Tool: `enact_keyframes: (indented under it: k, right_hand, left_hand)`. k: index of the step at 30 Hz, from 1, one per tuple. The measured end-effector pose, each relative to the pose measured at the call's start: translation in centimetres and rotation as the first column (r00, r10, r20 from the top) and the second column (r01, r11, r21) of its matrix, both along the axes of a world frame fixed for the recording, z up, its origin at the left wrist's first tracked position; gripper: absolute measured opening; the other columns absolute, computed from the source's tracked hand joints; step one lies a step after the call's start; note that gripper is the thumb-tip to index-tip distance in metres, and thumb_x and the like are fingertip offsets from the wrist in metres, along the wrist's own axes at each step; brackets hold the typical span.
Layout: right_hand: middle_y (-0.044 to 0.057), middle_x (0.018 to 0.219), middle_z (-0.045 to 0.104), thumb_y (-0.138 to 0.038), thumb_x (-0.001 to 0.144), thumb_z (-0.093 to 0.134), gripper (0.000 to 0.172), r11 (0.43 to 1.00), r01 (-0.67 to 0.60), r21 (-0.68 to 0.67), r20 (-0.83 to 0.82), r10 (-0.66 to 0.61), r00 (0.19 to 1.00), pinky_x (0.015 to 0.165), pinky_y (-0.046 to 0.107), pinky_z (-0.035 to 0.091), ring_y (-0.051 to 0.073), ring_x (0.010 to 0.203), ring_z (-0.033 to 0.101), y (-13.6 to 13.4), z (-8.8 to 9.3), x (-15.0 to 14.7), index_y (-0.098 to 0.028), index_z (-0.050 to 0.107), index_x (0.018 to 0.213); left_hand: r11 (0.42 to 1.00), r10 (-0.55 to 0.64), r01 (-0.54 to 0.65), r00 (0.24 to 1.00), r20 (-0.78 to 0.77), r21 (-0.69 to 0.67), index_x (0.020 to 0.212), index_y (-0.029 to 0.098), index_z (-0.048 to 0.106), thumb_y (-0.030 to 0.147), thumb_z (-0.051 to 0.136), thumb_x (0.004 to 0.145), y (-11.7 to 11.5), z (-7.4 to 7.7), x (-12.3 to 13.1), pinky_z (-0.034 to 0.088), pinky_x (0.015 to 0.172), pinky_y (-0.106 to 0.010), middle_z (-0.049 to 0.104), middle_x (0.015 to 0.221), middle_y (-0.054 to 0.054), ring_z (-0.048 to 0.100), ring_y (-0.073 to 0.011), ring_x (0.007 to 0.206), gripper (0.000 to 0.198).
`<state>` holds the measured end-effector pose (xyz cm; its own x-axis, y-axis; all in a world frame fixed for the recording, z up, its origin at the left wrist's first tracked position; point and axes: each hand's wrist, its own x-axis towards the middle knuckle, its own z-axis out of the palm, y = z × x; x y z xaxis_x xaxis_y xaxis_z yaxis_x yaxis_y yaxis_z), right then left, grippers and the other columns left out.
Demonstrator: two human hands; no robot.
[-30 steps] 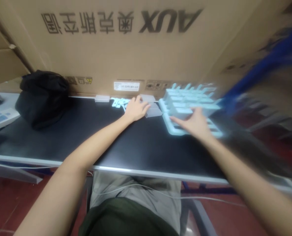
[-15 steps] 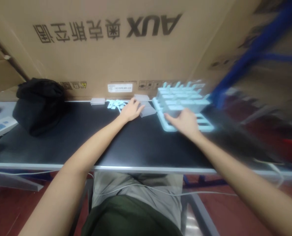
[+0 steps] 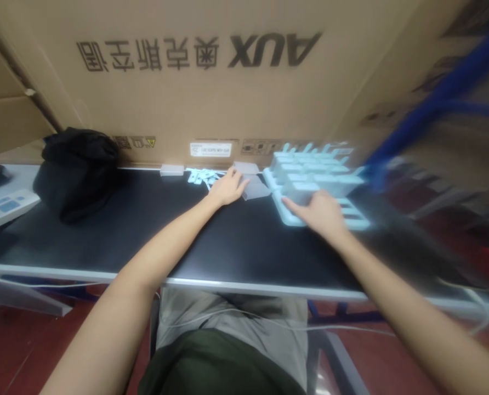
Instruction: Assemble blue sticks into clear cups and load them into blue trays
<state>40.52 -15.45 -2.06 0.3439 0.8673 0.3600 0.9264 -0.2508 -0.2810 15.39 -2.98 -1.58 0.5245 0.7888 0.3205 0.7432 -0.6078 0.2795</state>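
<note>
I see left hand [image 3: 228, 188] mid-frame, by pale-blue pieces [image 3: 202, 176], grip unclear | right hand [image 3: 327, 213] right of centre, at pale-blue rack [image 3: 299, 170], can't tell whether gripping

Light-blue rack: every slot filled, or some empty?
Some empty: the rack shows open slots on its near side, right of the right hand. Slots beneath the raised blocks: cannot tell.
</note>
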Motion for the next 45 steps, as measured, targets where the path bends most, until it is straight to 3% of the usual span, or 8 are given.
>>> enact_keyframes:
  k: [8, 12, 14, 18, 22, 26, 33, 45]
  right_hand:
    - [0.018, 0.095, 0.069, -0.076, 0.078, 0.065, 0.061, 0.993, -0.003, 0.122, -0.114, 0.017, 0.993, 0.091, 0.052, 0.057, 0.038, 0.098, 0.068, -0.7, 0.8, 0.4, -0.020, 0.062, 0.099]
    - [0.024, 0.121, 0.064, -0.063, 0.088, 0.052, 0.057, 0.837, 0.097, 0.539, -0.184, 0.005, 0.983, 0.094, 0.049, 0.056, 0.032, 0.102, 0.066, -3.7, 4.9, -0.2, -0.017, 0.052, 0.121]
    - [0.024, 0.117, 0.065, -0.053, 0.093, 0.047, 0.045, 0.780, 0.028, 0.625, -0.125, 0.065, 0.990, 0.093, 0.045, 0.056, 0.030, 0.098, 0.067, -4.1, 7.7, -1.9, -0.017, 0.053, 0.119]
    - [0.020, 0.109, 0.071, -0.044, 0.099, 0.045, 0.034, 0.893, -0.346, 0.287, 0.122, 0.324, 0.938, 0.100, 0.045, 0.052, 0.031, 0.103, 0.068, 0.1, 12.0, -7.7, -0.017, 0.064, 0.109]
    - [0.029, 0.130, 0.069, -0.044, 0.102, 0.048, 0.052, 0.955, -0.287, -0.071, 0.226, 0.296, 0.928, 0.106, 0.052, 0.049, 0.041, 0.123, 0.064, 8.3, 12.4, -12.7, -0.005, 0.065, 0.132]
    - [0.030, 0.142, 0.064, -0.053, 0.097, 0.061, 0.064, 0.913, -0.209, -0.350, 0.196, 0.289, 0.937, 0.108, 0.049, 0.051, 0.043, 0.135, 0.060, 13.7, 10.2, -14.0, -0.002, 0.070, 0.135]
    - [0.031, 0.147, 0.062, -0.052, 0.095, 0.063, 0.071, 0.900, -0.201, -0.388, 0.159, 0.280, 0.947, 0.112, 0.047, 0.050, 0.041, 0.138, 0.060, 16.8, 7.9, -12.5, -0.001, 0.064, 0.145]
    - [0.035, 0.149, 0.058, -0.083, 0.078, 0.071, 0.116, 0.900, -0.181, -0.397, 0.148, 0.257, 0.955, 0.111, 0.049, 0.048, 0.042, 0.136, 0.060, 16.1, 9.0, -12.4, 0.001, 0.048, 0.155]
  left_hand:
    - [0.996, 0.093, -0.094, 0.993, 0.075, 0.006, 0.134, 0.019, 0.055, 0.055, 0.034, 0.111, 0.3, 0.1, -0.4, 0.056, 0.101, -0.045, 0.057, 0.144, -0.018, 0.072, -0.0302, 0.114, 0.048]
    - [0.988, 0.153, -0.154, 0.988, 0.031, 0.026, 0.126, 0.015, 0.057, 0.046, 0.033, 0.112, 0.5, 0.1, -0.4, 0.045, 0.115, -0.048, 0.072, 0.126, -0.018, 0.070, -0.0320, 0.121, 0.042]
    - [0.988, 0.152, -0.152, 0.988, -0.011, 0.009, 0.123, 0.013, 0.057, 0.040, 0.034, 0.111, 0.7, 0.1, -0.3, 0.037, 0.122, -0.051, 0.077, 0.118, -0.017, 0.071, -0.0311, 0.118, 0.038]
    - [0.987, 0.160, -0.159, 0.987, -0.034, 0.012, 0.120, 0.013, 0.058, 0.037, 0.032, 0.110, 0.7, 0.0, -0.2, 0.033, 0.124, -0.053, 0.077, 0.121, -0.018, 0.071, -0.0307, 0.120, 0.037]
    - [0.987, 0.151, -0.146, 0.985, -0.080, 0.071, 0.117, 0.014, 0.061, 0.026, 0.037, 0.105, 0.3, 0.3, -0.5, 0.036, 0.122, -0.051, 0.075, 0.128, -0.018, 0.069, -0.0306, 0.125, 0.030]
    - [0.989, 0.127, -0.117, 0.985, -0.117, 0.089, 0.114, 0.014, 0.066, 0.019, 0.042, 0.098, 0.3, 0.3, -0.5, 0.036, 0.122, -0.049, 0.074, 0.131, -0.018, 0.066, -0.0307, 0.130, 0.029]
    - [0.995, 0.083, -0.077, 0.991, -0.103, 0.064, 0.115, 0.016, 0.071, 0.013, 0.045, 0.093, 1.0, 0.0, -0.1, 0.039, 0.119, -0.048, 0.075, 0.135, -0.015, 0.060, -0.0311, 0.137, 0.035]
    - [0.995, 0.077, -0.068, 0.986, -0.149, 0.068, 0.131, 0.015, 0.067, 0.017, 0.044, 0.097, 0.6, 0.4, -0.5, 0.043, 0.119, -0.048, 0.070, 0.143, -0.017, 0.060, -0.0310, 0.137, 0.041]
